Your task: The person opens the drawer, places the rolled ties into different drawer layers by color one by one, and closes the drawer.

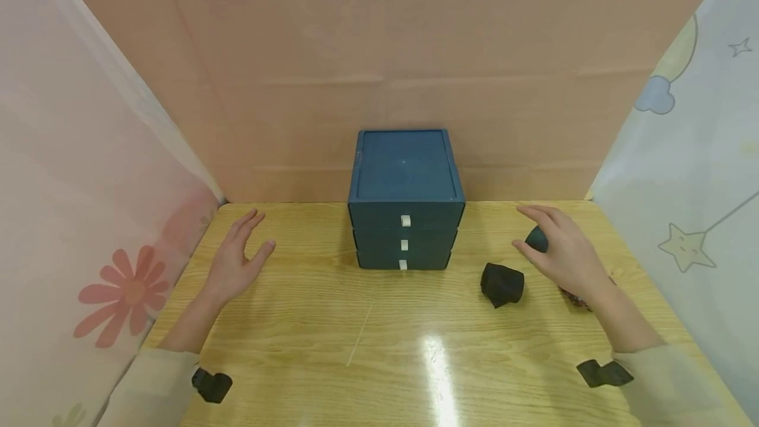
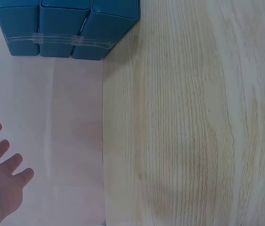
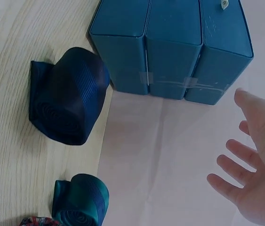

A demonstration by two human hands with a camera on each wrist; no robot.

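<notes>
A dark blue box (image 1: 406,203) with three shut drawers and white pulls stands at the back middle of the wooden table (image 1: 367,341). My left hand (image 1: 237,259) lies open on the table to its left, fingers straight, holding nothing; the left wrist view shows it (image 2: 0,183) apart from the box (image 2: 66,28). My right hand (image 1: 560,249) hovers open over a teal rolled cloth (image 1: 536,238) to the right of the box. In the right wrist view its fingers (image 3: 245,165) are spread, off the teal roll (image 3: 81,200). A dark navy roll (image 1: 502,284) (image 3: 68,108) lies nearby.
A red patterned roll (image 1: 576,297) (image 3: 36,221) peeks out beside my right wrist. Pink cardboard walls close the back; printed curtains hang at both sides. Black wrist straps (image 1: 211,385) (image 1: 605,373) show at the table's near edge.
</notes>
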